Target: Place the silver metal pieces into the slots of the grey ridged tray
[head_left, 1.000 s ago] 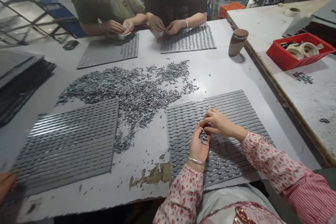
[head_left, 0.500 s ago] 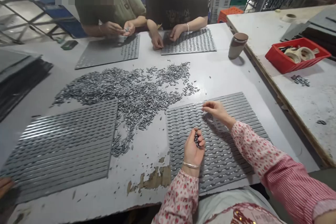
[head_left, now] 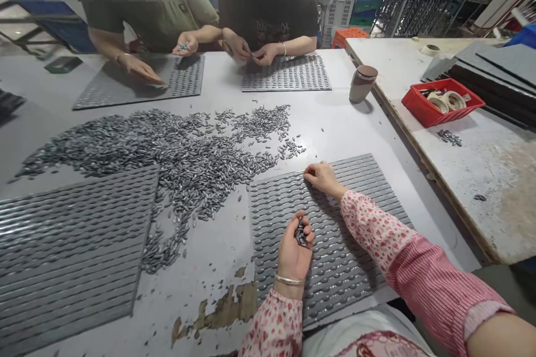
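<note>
A grey grooved tray (head_left: 360,201) lies on the table in front of me. My left hand (head_left: 295,248) rests on its near part, palm up, fingers curled round a small clump of dark metal pieces (head_left: 300,233). My right hand (head_left: 321,177) reaches to the tray's far edge, fingers pinched down on the grooves; whatever it holds is too small to see. A big heap of the same small silver pieces (head_left: 167,150) spreads over the table to the left of the tray.
A second grooved tray (head_left: 71,245) lies at the near left. Two people opposite work over their own trays (head_left: 287,73) (head_left: 138,83). A brown cup (head_left: 362,83) stands at the table's right edge. On the neighbouring table sits a red bin (head_left: 441,101).
My right hand left my left hand and moved up to the tray's far edge. My left hand sank toward me with its pieces. The view swung left.
</note>
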The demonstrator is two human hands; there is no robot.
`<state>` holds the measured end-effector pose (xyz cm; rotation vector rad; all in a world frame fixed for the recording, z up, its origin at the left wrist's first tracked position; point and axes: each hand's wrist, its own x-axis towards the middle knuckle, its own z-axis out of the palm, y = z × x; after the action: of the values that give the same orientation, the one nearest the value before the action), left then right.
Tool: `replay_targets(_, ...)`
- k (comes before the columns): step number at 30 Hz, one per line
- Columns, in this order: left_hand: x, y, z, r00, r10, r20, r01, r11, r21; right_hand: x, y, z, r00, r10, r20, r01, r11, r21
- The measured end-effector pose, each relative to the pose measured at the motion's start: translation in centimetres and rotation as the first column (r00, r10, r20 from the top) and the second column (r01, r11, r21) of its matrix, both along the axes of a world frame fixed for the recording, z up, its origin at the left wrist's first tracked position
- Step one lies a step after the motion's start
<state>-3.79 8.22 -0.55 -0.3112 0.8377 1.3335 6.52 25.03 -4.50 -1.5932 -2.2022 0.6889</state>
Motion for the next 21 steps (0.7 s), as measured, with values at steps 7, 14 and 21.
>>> replay_targets(7,0.5,0.1,-0.2,1.000,-0.007,-0.025,0.007,1.000,0.006,0.3,-0.4,0.0,0.982,-0.007,0.191,-0.009,0.997,0.081)
replay_targets(14,0.7,0.4,-0.3,0.997,0.029,-0.073,-0.027,0.999,0.032,1.0,-2.2,1.8,0.974,0.081,-0.213,-0.096,0.993,-0.063)
replay_targets(21,1.0,0.9,-0.3,0.990,0.085,-0.115,-0.084,0.996,0.011,2.6,-6.9,4.2,0.637,0.171,-0.752,-0.587,0.740,-0.328)
